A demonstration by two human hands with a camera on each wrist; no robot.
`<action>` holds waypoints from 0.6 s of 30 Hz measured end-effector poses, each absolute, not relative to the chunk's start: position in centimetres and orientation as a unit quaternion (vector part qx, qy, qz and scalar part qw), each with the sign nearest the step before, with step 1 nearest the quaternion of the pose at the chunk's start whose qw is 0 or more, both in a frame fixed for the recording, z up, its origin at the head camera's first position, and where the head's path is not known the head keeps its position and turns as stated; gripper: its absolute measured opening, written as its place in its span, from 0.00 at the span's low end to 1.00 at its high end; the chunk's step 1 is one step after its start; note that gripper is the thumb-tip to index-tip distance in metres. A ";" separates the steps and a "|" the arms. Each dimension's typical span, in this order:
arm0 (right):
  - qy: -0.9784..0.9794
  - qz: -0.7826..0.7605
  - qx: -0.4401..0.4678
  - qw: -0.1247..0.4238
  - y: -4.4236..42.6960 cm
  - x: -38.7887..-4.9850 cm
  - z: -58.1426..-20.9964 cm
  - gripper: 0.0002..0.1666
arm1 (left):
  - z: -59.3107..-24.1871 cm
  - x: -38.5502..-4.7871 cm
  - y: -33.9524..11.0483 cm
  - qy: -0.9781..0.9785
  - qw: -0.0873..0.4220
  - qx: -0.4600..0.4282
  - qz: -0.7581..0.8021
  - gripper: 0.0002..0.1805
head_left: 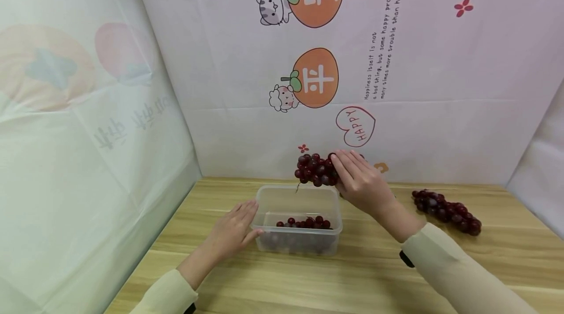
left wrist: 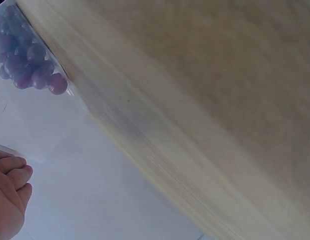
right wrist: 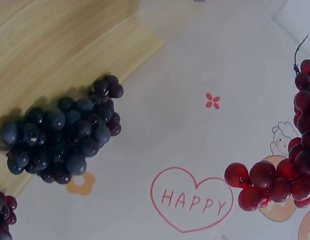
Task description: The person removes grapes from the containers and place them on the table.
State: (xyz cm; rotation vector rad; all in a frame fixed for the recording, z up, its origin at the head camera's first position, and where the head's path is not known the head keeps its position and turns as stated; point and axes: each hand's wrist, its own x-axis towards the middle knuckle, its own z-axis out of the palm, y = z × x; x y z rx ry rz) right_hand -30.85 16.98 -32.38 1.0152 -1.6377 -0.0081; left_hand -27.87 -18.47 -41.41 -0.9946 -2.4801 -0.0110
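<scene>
My right hand [head_left: 363, 184] holds a bunch of red grapes [head_left: 314, 170] in the air, over the back right of a clear plastic container [head_left: 299, 230]. The held bunch [right wrist: 280, 182] hangs at the right edge of the right wrist view, its thin stem bare. More red grapes [head_left: 308, 223] lie inside the container, partly seen through its cloudy front wall. My left hand [head_left: 231, 228] touches the container's left side, fingers extended and thumb by the front corner. In the left wrist view only part of that hand [left wrist: 9, 195] shows, at the lower left.
Another bunch of grapes [head_left: 447, 212] lies on the wooden table [head_left: 374, 275] at the right. A darker bunch [right wrist: 59, 135] sits near the table's back edge, mostly hidden behind my right arm in the head view. Printed white cloth [head_left: 246, 142] hangs behind and at the sides.
</scene>
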 end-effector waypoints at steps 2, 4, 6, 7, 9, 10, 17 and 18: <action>-0.699 -0.005 0.425 0.575 17.4 -30.6 -32.3 0.22 | -41.5 -27.9 -18.5 -0.903 0.232 -0.362 -0.005 0.38; -0.699 -0.002 0.418 0.580 17.8 -30.4 -32.2 0.23 | -41.4 -27.9 -18.5 -0.903 0.232 -0.361 -0.005 0.38; -0.700 0.003 0.413 0.583 18.3 -30.2 -32.1 0.23 | -41.4 -27.8 -18.4 -0.904 0.231 -0.360 -0.006 0.38; -0.702 0.003 0.409 0.582 18.6 -30.0 -32.0 0.23 | -41.4 -27.8 -18.4 -0.905 0.230 -0.359 -0.006 0.38; -0.710 0.002 0.404 0.577 19.1 -29.6 -31.8 0.24 | -41.3 -27.8 -18.4 -0.906 0.229 -0.357 -0.005 0.38; -0.712 0.001 0.402 0.576 19.4 -29.4 -31.7 0.24 | -41.3 -27.8 -18.3 -0.906 0.229 -0.357 -0.005 0.38; -0.716 -0.002 0.392 0.578 21.4 -28.7 -31.7 0.27 | -41.4 -27.7 -18.3 -0.909 0.224 -0.352 -0.005 0.38; -0.716 -0.003 0.391 0.578 21.7 -28.6 -31.8 0.28 | -41.4 -27.7 -18.3 -0.909 0.223 -0.351 -0.004 0.38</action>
